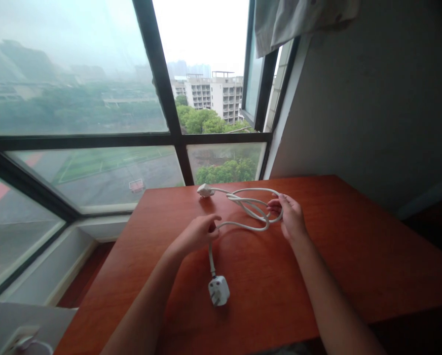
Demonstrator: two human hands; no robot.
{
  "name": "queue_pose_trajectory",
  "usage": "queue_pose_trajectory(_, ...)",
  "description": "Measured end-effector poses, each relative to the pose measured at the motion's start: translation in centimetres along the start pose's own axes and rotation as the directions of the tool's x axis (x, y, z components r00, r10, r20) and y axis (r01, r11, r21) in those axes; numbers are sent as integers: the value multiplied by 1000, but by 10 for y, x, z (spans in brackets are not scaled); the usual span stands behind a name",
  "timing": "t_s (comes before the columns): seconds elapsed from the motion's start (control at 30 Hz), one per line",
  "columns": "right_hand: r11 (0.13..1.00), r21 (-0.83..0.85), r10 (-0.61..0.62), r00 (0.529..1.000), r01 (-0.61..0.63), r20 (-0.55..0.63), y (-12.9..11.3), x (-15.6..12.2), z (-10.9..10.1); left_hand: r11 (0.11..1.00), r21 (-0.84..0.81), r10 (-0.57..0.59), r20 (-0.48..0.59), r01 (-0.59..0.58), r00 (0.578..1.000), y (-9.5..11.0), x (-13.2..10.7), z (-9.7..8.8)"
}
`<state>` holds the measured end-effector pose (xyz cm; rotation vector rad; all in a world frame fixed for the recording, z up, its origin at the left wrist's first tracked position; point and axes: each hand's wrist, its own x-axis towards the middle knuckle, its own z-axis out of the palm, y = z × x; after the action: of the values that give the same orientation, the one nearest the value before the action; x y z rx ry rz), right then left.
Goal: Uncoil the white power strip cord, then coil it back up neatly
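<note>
A white power cord (246, 228) is loosely looped above the reddish-brown table (339, 236). My left hand (202, 230) is closed around the cord near its plug end, thumb and fingers curled together. Below that hand hangs the large white plug (218, 291), its metal pins facing me. On the right, my right hand (289, 212) grips the coiled loops between thumb and fingers. The cord's other end, a smaller white connector (205, 190), is near the table's far edge. Parts of the cord are hidden inside both hands.
Beyond the table stands a dark-framed window (176, 123), with one pane swung outward at the right. A curtain (298, 19) hangs at the top. A grey wall (372, 108) rises on the right. A wall socket (23, 340) is at lower left.
</note>
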<state>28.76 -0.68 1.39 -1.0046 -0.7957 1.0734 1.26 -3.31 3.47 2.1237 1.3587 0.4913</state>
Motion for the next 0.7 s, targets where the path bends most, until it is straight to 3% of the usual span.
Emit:
queue_pose_trajectory(0.17, 998, -59, -18, 999, 20, 42, -3, 0, -2, 937, -344, -24, 124, 66, 992, -2, -8, -28)
queue_pose_trajectory(0.33, 999, -39, -13, 998, 16, 61, -5, 0, -2, 873, -480, -67, 63, 89, 996, -10, -18, -53)
queue_pose_trajectory(0.43, 1000, -30, 1, 999, 0, 50, -5, 2, -4, 913, -398, -119, -47, 91, 992, -23, -19, -59)
queue_pose_trajectory(0.57, 1000, -21, 5, 999, -5, 45, -5, 4, -7, 982, -132, -156, -187, 133, 970, -40, -14, -57)
queue_pose_trajectory(0.7, 998, -57, 5, 999, -2, 48, -4, 5, -7, 987, 88, -111, -226, 134, 968, -49, -8, -48)
